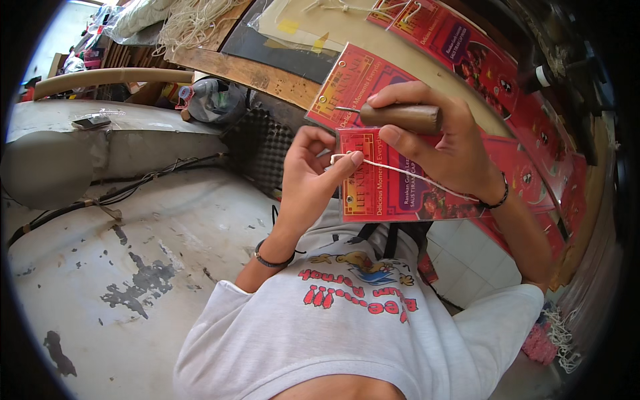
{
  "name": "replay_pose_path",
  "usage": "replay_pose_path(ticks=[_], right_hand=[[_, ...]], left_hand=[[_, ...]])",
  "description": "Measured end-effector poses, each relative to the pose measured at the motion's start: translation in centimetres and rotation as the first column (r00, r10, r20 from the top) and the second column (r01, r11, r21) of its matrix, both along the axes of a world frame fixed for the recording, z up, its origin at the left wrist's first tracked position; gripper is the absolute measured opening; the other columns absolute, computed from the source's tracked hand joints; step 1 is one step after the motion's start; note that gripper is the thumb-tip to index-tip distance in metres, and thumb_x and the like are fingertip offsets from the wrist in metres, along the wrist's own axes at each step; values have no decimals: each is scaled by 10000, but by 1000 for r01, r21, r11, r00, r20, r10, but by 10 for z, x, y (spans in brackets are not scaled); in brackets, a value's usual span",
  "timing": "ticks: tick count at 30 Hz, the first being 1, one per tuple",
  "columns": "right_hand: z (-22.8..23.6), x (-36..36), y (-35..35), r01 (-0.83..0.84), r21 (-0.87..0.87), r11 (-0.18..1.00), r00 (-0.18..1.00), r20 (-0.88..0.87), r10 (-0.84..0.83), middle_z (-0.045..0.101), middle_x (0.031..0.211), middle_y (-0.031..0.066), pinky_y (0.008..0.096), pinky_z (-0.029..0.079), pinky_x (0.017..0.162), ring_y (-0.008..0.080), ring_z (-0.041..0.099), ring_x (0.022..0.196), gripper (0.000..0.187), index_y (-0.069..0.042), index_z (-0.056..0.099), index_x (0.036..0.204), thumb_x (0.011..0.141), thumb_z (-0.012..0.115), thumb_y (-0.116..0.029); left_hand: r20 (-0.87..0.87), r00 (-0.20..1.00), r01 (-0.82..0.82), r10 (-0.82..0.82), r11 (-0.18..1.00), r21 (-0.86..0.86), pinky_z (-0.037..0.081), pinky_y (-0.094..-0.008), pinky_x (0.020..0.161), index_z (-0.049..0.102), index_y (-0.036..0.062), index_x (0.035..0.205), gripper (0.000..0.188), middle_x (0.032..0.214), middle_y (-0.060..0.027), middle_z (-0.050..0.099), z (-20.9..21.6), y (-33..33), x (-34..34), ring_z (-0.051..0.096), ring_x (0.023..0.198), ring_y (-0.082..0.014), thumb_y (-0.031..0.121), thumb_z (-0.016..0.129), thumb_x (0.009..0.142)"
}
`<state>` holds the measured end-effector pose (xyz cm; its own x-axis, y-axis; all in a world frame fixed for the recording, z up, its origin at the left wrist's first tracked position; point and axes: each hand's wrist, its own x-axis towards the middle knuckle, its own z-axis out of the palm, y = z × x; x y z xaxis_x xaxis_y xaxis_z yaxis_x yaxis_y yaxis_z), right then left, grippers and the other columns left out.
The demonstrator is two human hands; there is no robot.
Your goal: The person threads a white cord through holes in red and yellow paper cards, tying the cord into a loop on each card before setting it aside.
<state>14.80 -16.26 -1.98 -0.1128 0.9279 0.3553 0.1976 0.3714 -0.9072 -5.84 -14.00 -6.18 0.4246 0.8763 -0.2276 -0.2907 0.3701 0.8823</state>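
My left hand (308,175) pinches the edge of a red laminated card (390,197) with gold print and metal eyelets. Beneath its thumb lies a white cord (415,176), which crosses the card toward my right wrist. My right hand (455,141) is closed around the brown handle of an awl (405,119). Its thin metal tip points left, above the card's upper edge. Just behind, another red card (347,75) with eyelets lies on the table. The cord's left end is partly hidden by my left fingers.
More red cards (480,57) lie along the table to the right, some with white cords. A bundle of white cords (200,23) rests at the back left. Beside the wooden table edge (267,77) sits a clear plastic bottle (215,100). Dark cables (120,193) run along the worn white surface.
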Motion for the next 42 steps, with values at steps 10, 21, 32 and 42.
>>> replay_pose_path(ticks=[10, 21, 32, 42], right_hand=[[-7, 3, 3, 78, 56, 995, 997, 4, -78, 751, 974, 30, 198, 439, 542, 29, 574, 682, 214, 7, 673, 1092, 886, 678, -47], [-7, 2, 2, 120, 5, 993, 993, -11, -120, 740, 883, -13, 169, 328, 475, -34, 456, 589, 197, -18, 681, 1068, 887, 691, -96], [-10, 3, 3, 112, 41, 993, 994, 11, -112, 769, 885, 30, 194, 373, 493, -3, 531, 597, 212, -51, 663, 1077, 884, 712, -123], [-10, 3, 3, 108, 70, 992, 991, 73, -113, 770, 884, 32, 206, 390, 494, 22, 541, 574, 197, -74, 667, 1064, 884, 710, -145]], left_hand=[[-509, 810, 174, 292, 709, 683, 459, -265, 616, 742, 99, 953, 230, 844, -15, 611, 4, -5, -13, 573, 711, -110, 124, 854, 754], [-478, 801, 305, 360, 442, 844, 467, -331, 636, 709, 72, 929, 194, 797, -39, 641, 20, 10, -13, 577, 725, -215, 7, 779, 761], [-444, 862, 331, 245, 390, 859, 546, -296, 672, 706, 38, 997, 260, 959, -65, 747, 16, 11, -21, 657, 786, -202, -70, 752, 766], [60, 998, -16, -8, 923, 385, 519, -296, 860, 678, -17, 1046, 139, 1087, -176, 703, -1, -1, -20, 662, 942, -190, -10, 670, 908]])
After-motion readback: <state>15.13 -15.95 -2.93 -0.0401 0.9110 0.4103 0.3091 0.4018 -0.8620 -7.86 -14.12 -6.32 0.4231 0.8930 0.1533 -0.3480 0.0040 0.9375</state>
